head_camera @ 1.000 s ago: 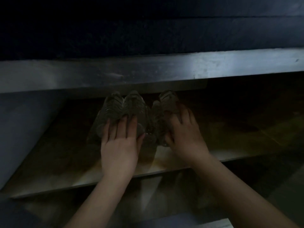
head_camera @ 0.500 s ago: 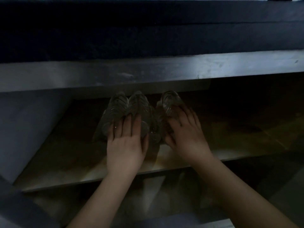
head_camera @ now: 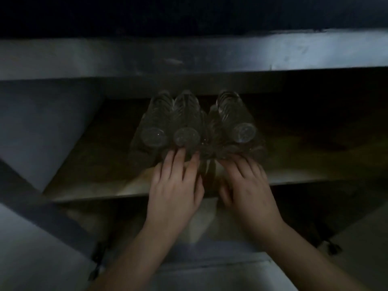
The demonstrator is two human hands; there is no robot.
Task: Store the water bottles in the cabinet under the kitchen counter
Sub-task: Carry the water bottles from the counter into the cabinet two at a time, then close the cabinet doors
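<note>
- While your left hand (head_camera: 175, 186) lies flat with its fingers (head_camera: 180, 158) straight and close together, the tips press the near edge of the water bottles (head_camera: 189, 127); that reads as a push to seat the group deeper, not a grasp.
- Your right hand (head_camera: 246, 185) mirrors it: fingers (head_camera: 244, 164) spread and only a little bent, tips touching the crinkled wrap at the bottles' near side. I cannot tell whether the thumb pinches anything.
- Both hands hold nothing closed; they steady the group from the front so it stays square on the shelf.
- You have the bottles standing on the cabinet shelf (head_camera: 94, 171), under the grey counter edge (head_camera: 189, 57), toward the middle of the opening, close to the shelf's front lip.
- Counted: three round caps show plainly, two side by side on the left, one on the right. Darker shapes between and in front of them may be more bottles, but the gloom hides them.
- Two hands, one shelf in use; a lower level (head_camera: 210, 219) shows beneath it.
- Judging from this, storing is nearly done.
</note>
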